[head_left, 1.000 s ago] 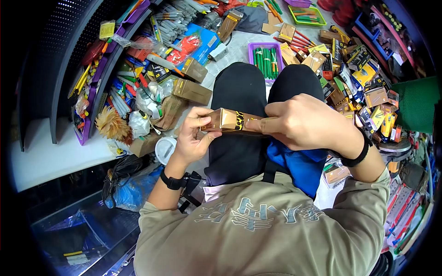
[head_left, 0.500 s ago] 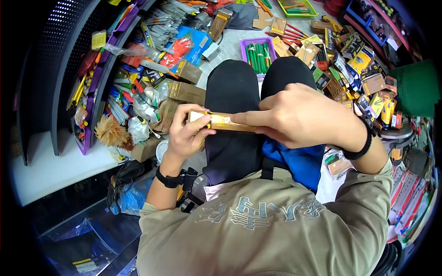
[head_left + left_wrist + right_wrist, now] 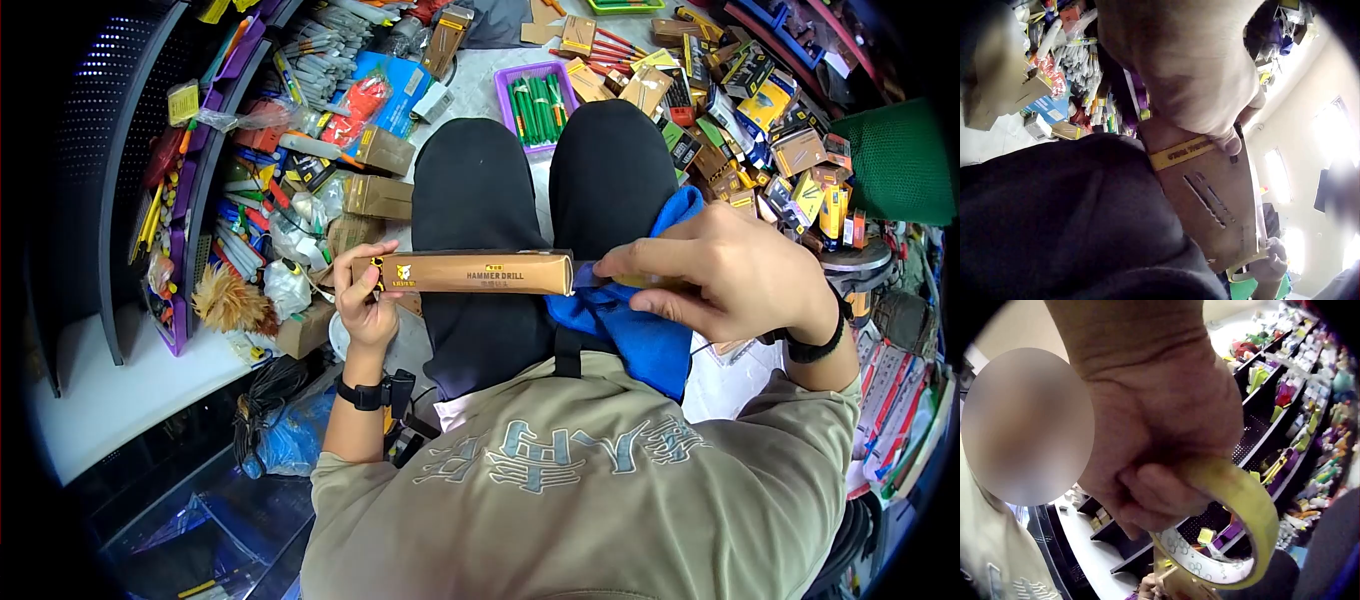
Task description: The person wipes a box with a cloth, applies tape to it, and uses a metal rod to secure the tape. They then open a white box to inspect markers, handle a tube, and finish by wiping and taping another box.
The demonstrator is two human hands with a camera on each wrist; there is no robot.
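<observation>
In the head view my left hand [image 3: 368, 305] grips one end of a slim brown cardboard box [image 3: 440, 275], its fingers and thumb at the narrow sides. "HAMMER DRILL" is printed on the side facing up. The left wrist view shows a broad face with two drill bits pictured on it. My right hand [image 3: 720, 270] is to the right of the box's far end. Its fingers curl round a roll of yellowish tape [image 3: 1263, 515], plainest in the right wrist view. A see-through strip [image 3: 592, 268] shows between the box end and the right fingers.
Black-clad knees [image 3: 475, 190] lie under the box, with a blue cloth [image 3: 640, 325] at the right thigh. Ahead stands a purple basket [image 3: 500, 82] of green pencils. Small cartons [image 3: 760, 100] pile up at the right. Boxes [image 3: 378, 197] and bundled pens crowd the left shelf.
The box has turned, so its lettered side faces up. My right hand has drawn back to the right from the box. My left hand has shifted left with the box.
</observation>
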